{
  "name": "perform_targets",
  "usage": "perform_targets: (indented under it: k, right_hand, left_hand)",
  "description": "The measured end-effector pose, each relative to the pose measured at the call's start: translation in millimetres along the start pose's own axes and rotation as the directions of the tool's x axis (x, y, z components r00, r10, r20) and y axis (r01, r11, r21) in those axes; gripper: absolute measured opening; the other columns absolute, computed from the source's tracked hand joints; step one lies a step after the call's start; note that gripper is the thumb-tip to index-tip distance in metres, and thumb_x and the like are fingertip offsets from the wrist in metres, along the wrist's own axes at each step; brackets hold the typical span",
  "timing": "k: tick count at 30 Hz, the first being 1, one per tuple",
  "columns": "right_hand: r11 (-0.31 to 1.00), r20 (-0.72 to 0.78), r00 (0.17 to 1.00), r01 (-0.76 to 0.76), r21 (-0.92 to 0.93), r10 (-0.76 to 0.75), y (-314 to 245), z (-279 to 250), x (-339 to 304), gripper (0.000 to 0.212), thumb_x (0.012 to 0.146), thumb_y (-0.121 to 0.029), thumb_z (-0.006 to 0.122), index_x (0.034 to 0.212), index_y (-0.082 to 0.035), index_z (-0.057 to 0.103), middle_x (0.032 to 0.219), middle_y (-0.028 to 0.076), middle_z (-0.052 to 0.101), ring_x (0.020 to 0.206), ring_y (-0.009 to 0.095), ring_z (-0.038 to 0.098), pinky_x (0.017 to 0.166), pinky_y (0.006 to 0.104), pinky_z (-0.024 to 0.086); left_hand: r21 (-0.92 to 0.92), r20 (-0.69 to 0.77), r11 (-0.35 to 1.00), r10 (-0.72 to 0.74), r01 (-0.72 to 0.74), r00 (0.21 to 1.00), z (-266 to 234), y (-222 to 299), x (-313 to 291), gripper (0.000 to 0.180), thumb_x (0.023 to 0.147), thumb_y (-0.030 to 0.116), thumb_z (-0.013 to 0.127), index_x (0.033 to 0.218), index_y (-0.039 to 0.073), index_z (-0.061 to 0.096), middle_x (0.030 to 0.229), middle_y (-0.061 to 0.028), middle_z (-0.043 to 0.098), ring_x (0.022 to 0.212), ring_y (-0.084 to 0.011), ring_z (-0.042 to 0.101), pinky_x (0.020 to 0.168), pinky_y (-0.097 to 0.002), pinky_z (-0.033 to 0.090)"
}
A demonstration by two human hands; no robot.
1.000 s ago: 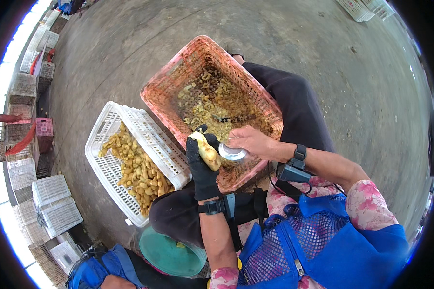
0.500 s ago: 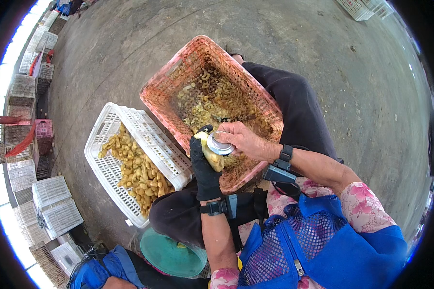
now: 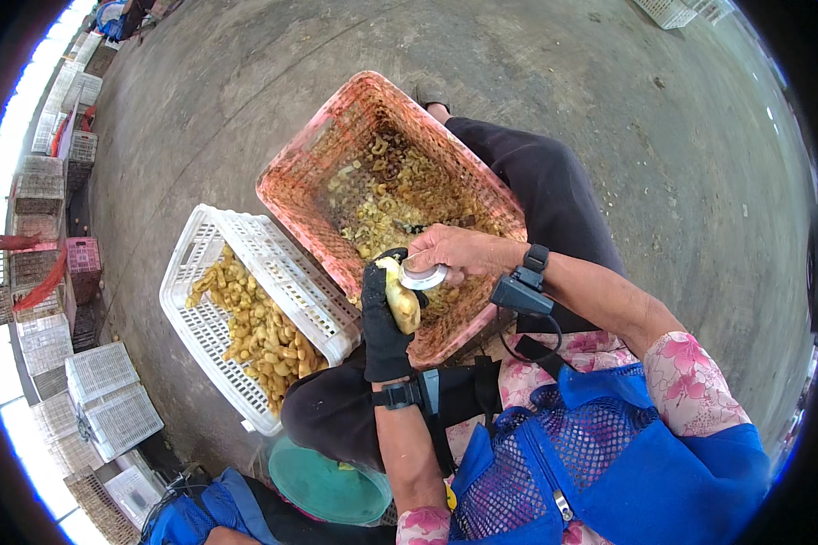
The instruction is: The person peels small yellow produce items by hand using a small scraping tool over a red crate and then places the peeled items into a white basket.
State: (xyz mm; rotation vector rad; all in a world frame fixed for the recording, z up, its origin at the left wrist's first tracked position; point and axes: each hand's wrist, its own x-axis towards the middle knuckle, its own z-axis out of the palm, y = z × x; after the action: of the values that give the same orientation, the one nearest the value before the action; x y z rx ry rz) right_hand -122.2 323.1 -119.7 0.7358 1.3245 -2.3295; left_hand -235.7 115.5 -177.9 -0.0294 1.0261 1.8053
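Root (image 3: 404, 311) sits gripped in the gloved left hand (image 3: 381, 318) by the pink crate (image 3: 427, 136); the right hand (image 3: 462, 251) pinches a metal disc (image 3: 422, 278) that, pressed askew, could skid into the left.

Legible markings: none.
No text, number or sign was readable, including on the round tool (image 3: 424, 278) and left white crate (image 3: 286, 272).

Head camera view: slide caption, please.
Gloved left hand holding a yellow root, bare right hand a silvery round tool, beside a pink crate.
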Motion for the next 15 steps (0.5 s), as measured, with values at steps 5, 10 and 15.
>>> perform_targets:
  k: [5, 10, 15]
  right_hand:
    - [0.969, -0.058, 0.993, 0.084, -0.23, -0.1, 4, -8, -12, 0.025, 0.118, -0.027, 0.074, 0.1, -0.009, 0.071, 0.075, -0.005, 0.06, 0.053, 0.005, 0.044, 0.048, 0.0278, 0.03]
    - [0.981, 0.021, 0.994, -0.11, 0.163, 0.108, 22, -18, -8, 0.025, 0.118, -0.026, 0.073, 0.103, -0.006, 0.073, 0.07, -0.005, 0.053, 0.053, 0.006, 0.039, 0.048, 0.0286, 0.027]
    - [0.961, 0.076, 0.961, -0.269, 0.059, 0.264, 12, -29, -24, 0.029, 0.116, -0.023, 0.075, 0.092, -0.007, 0.071, 0.067, -0.004, 0.046, 0.053, 0.007, 0.039, 0.047, 0.0289, 0.024]
  left_hand:
    - [-0.022, 0.011, 0.996, -0.082, 0.083, 0.997, 19, -7, -1, 0.051, 0.123, 0.045, 0.061, 0.152, 0.004, 0.071, 0.137, -0.0088, 0.077, 0.127, -0.0229, 0.075, 0.11, -0.0406, 0.059]
    - [0.541, 0.056, 0.789, 0.312, -0.291, 0.949, 41, -6, -7, 0.04, 0.123, 0.033, 0.061, 0.144, 0.002, 0.075, 0.136, -0.0086, 0.077, 0.125, -0.0204, 0.071, 0.116, -0.039, 0.053]
    - [0.521, 0.041, 0.811, 0.287, -0.265, 0.957, 43, -16, -8, 0.039, 0.123, 0.03, 0.06, 0.143, 0.0, 0.075, 0.133, -0.0085, 0.076, 0.121, -0.0199, 0.07, 0.114, -0.0403, 0.053]
